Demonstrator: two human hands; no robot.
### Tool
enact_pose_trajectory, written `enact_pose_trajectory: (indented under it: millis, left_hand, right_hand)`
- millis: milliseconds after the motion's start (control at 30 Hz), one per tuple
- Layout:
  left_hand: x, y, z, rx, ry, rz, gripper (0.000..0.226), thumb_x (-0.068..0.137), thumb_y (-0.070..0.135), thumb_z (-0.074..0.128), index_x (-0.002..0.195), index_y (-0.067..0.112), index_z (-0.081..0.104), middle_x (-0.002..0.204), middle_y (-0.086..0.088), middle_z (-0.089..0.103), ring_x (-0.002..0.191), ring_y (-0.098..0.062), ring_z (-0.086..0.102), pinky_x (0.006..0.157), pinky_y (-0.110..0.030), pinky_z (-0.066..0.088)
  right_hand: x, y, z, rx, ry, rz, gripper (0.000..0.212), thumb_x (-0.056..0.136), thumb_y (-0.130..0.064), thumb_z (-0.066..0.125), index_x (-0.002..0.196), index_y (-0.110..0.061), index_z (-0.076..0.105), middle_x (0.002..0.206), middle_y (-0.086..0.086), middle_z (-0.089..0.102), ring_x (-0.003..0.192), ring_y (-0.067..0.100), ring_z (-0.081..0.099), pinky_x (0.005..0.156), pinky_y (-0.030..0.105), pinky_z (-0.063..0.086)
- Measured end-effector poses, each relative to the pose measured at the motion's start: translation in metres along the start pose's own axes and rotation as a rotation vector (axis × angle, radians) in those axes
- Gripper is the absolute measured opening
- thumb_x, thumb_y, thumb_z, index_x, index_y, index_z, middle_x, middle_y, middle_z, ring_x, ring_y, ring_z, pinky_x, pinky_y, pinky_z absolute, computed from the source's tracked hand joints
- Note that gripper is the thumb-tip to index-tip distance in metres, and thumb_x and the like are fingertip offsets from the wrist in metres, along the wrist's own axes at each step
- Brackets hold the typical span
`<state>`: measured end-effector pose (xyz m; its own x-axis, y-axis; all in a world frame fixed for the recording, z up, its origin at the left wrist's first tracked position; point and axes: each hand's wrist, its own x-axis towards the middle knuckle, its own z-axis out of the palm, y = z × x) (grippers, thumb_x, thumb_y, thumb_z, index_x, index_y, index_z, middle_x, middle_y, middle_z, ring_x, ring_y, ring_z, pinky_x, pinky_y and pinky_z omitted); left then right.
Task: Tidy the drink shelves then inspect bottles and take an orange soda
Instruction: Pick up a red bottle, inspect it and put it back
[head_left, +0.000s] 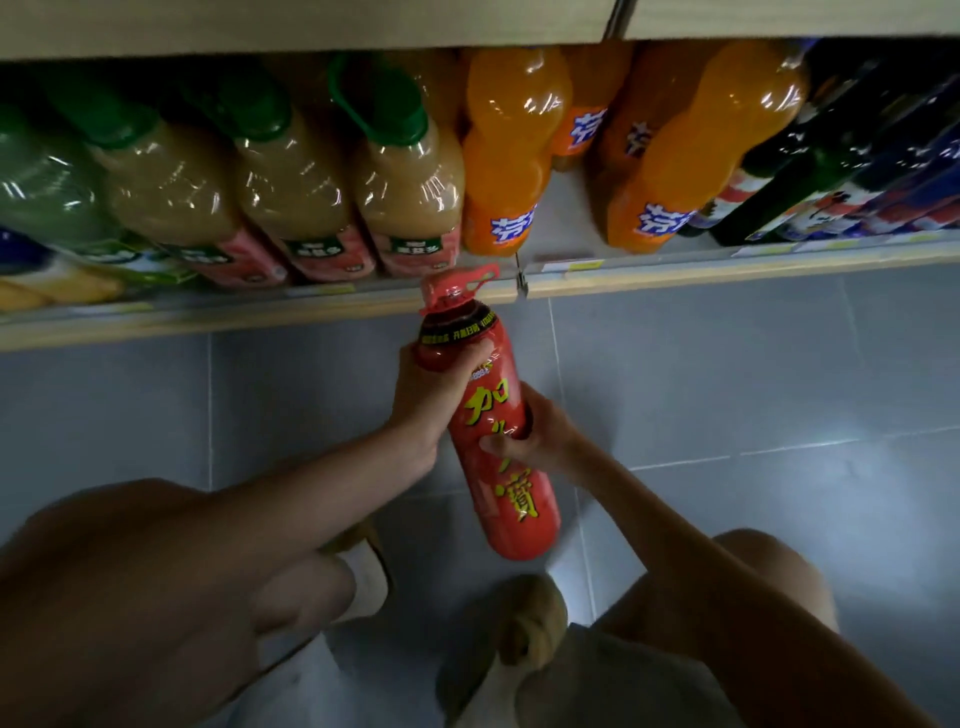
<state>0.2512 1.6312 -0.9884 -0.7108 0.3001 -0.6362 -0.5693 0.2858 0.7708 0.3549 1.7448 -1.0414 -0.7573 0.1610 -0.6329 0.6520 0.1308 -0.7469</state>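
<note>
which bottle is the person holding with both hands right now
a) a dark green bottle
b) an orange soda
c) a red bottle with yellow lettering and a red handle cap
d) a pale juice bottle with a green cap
c: the left hand wraps the shoulder and the right hand the middle of the red bottle, while the orange sodas stand on the shelf.

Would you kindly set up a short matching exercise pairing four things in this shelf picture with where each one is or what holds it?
Things:
1. red bottle
2. orange soda bottles
3. green-capped juice bottles
4. dark bottles

Places:
a. far right of the shelf
b. left part of the shelf
c. held in front of the shelf by left hand and right hand
d. middle of the shelf

Pairs: 1-c, 2-d, 3-b, 4-a
</note>
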Motion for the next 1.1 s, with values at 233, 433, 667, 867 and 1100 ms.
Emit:
enact_pose_trajectory:
  millis: [233,433,667,867,1100]
  left_hand:
    - [-0.023,0.02,0.003,-0.122,0.101,-0.166,0.037,0.079,0.03,0.072,0.11,0.012,0.065,0.102,-0.008,0.071,0.091,-0.02,0.068,0.077,-0.029,0.055]
    - [-0.081,0.022,-0.013,-0.231,0.192,-0.282,0.051,0.08,0.039,0.069,0.124,0.016,0.053,0.114,-0.006,0.066,0.1,-0.02,0.066,0.087,-0.038,0.054]
    - [-0.196,0.056,-0.048,-0.378,0.314,-0.264,0.012,0.084,0.033,0.068,0.083,0.044,0.066,0.084,0.014,0.07,0.092,-0.017,0.068,0.079,-0.039,0.056]
    - [-0.325,0.127,-0.078,-0.475,0.359,-0.266,0.039,0.081,0.039,0.068,0.117,0.026,0.058,0.11,-0.003,0.068,0.095,-0.017,0.068,0.065,-0.027,0.054]
    - [-0.453,0.186,-0.136,-0.671,0.46,-0.225,0.058,0.08,0.042,0.069,0.13,0.018,0.05,0.119,-0.006,0.065,0.104,-0.023,0.064,0.08,-0.033,0.055]
  right_hand:
    - [-0.03,-0.029,-0.009,-0.043,-0.046,0.107,0.063,0.064,-0.041,0.078,0.119,-0.032,0.05,0.098,-0.012,0.068,0.084,0.003,0.066,0.068,0.021,0.051]
    - [-0.074,-0.061,-0.005,-0.212,-0.132,0.192,0.072,0.061,-0.05,0.078,0.124,-0.038,0.044,0.103,-0.009,0.064,0.089,0.013,0.064,0.074,0.027,0.049]
    - [-0.162,-0.136,0.007,-0.375,-0.326,0.155,0.075,0.07,-0.05,0.075,0.133,-0.032,0.037,0.117,-0.001,0.062,0.094,0.02,0.062,0.076,0.031,0.048]
    - [-0.268,-0.222,0.02,-0.467,-0.418,0.052,0.072,0.073,-0.051,0.072,0.133,-0.031,0.038,0.117,-0.001,0.063,0.093,0.019,0.064,0.07,0.025,0.047]
    - [-0.348,-0.33,0.052,-0.643,-0.603,-0.075,0.074,0.069,-0.057,0.071,0.131,-0.037,0.037,0.095,-0.015,0.058,0.079,0.007,0.062,0.069,0.027,0.049]
